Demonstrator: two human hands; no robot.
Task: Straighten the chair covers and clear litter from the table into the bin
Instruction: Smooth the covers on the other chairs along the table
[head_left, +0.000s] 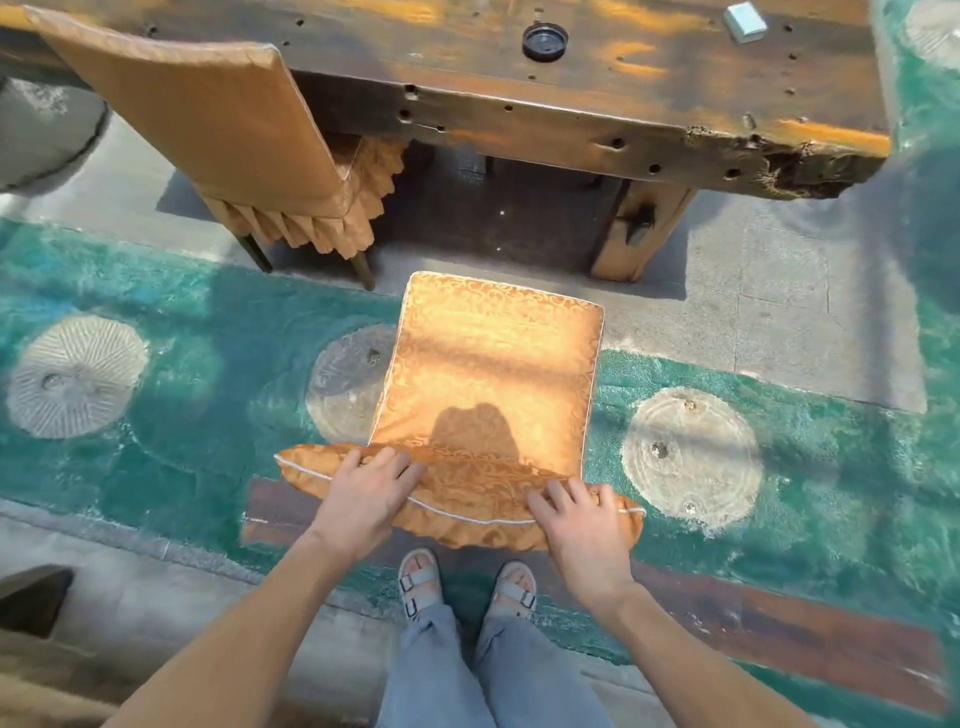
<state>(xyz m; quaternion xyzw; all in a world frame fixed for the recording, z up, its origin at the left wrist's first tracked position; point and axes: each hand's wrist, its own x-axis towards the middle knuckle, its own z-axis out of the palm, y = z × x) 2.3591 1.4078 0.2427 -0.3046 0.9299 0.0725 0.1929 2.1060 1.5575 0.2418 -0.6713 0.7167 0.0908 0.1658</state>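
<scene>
Head view: a person stands behind a chair dressed in a gold patterned chair cover (488, 374), seen from above at the centre of the frame. The seat runs toward 12 o'clock and the padded top of the backrest lies across at 6 o'clock.

The left hand (363, 493) rests on the top of the backrest toward 7 o'clock. Its fingers (387, 462) are spread and nearly straight, laid flat on the fabric just past the white piping.

The right hand (582, 525) is on the same top edge toward 5 o'clock. Its fingers (558, 491) are bent at the knuckles and curled down onto the cloth. Its thumb is hidden, so how firmly it grips cannot be told.

At 12 o'clock stands a heavy, dark wooden table (623, 124). On it lie a black lid (544, 41) and, toward 1 o'clock, a small pale box (745, 22). At 10 o'clock a second chair (208, 119) in a plain orange cover with a pleated skirt is tucked against the table. Sandals (421, 582) and blue trousers show at 6 o'clock on the green-painted floor (208, 415).
</scene>
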